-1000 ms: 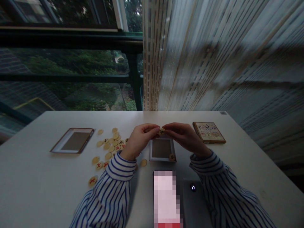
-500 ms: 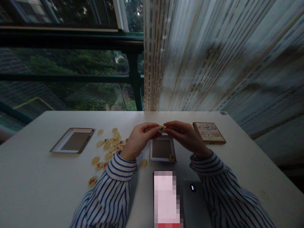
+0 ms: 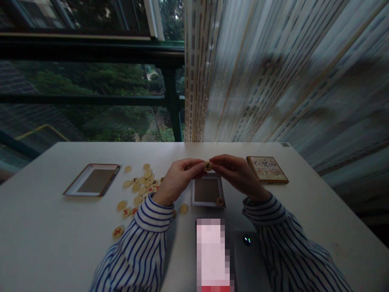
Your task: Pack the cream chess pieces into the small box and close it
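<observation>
Between my two hands, a round xiangqi piece [image 3: 208, 165] with a dark character is held up over the far edge of an open box tray [image 3: 193, 194]. My left hand [image 3: 179, 178] pinches it from the left with thumb and fingers. From the right, my right hand [image 3: 235, 172] pinches the same piece. Inside the tray, one piece [image 3: 219, 201] lies in the near right corner. Left of my left hand, several pale xiangqi pieces [image 3: 141, 190] are scattered on the white table, some showing red or black characters and others blank. My left wrist hides part of them.
An open box lid or tray [image 3: 73, 190] lies at the left, and a closed decorated box [image 3: 269, 169] at the right. A phone with a blurred screen [image 3: 212, 251] and a grey flat object [image 3: 247, 263] lie near me. Behind the table are a railing and a curtain [image 3: 231, 81].
Almost nothing has moved. Both hands still hold the piece above the tray, and the view has shifted very slightly.
</observation>
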Available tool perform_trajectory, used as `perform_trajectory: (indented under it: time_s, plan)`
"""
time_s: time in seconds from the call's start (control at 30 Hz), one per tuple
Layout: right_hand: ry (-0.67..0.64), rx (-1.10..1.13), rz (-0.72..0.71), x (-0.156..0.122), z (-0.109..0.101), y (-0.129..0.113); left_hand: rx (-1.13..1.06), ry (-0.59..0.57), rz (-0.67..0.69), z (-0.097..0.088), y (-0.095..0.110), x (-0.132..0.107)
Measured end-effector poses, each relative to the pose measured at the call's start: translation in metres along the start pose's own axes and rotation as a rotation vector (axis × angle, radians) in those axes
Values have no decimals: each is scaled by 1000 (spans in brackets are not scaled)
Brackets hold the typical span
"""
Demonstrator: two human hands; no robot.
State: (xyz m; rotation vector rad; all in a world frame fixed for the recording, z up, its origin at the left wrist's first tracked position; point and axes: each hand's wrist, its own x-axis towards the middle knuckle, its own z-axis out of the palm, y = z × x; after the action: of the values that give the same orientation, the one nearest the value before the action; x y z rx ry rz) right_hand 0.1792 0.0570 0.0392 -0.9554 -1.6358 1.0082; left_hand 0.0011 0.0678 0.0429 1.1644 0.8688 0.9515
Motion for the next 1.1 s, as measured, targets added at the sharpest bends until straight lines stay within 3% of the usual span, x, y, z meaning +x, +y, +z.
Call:
perform_trajectory:
  time_s: [0.33, 0.5, 0.73, 1.1]
  plan:
    - [-26, -37, -16, 0, 0, -1, 6, 0, -24, -1, -2, 2]
    - [-9, -317, -84, -1, -2, -5, -47, 15, -30, -2, -5, 4]
    - [-100, -546, -286, -3, -5, -5, -6, 21, -33, -2, -7, 4]
    - [-148, -756, -300, -5, -7, -10, 102, 0, -23, 0, -6, 4]
